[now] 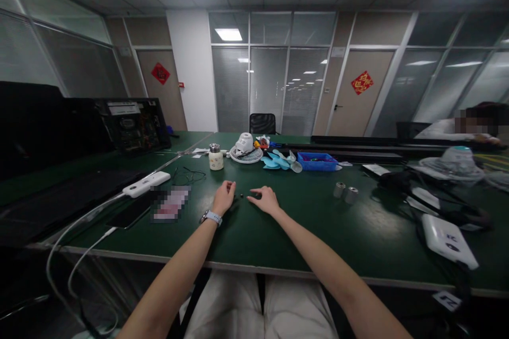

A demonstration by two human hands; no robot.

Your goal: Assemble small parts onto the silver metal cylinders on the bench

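Near the middle of the green table (302, 238), a tiny dark piece (241, 195), too small to name, lies between my two hands. My left hand (225, 197) is just left of it, with a watch on the wrist. Its fingers are curled together, and whatever they may hold is hidden. On the other side, my right hand (266, 200) rests low over the table with thumb and index finger apart. A dark patch shows between those fingers; I cannot tell whether it is a shadow or a small part.
Beyond my hands stand a cream jar (216, 161), a white fan head and grille (245, 154), blue fan blades (277, 160) and a blue basket (317, 162). Two metal cylinders (345, 192) stand right. A power strip (146, 184) and phone (133, 211) lie left. Another person sits far right.
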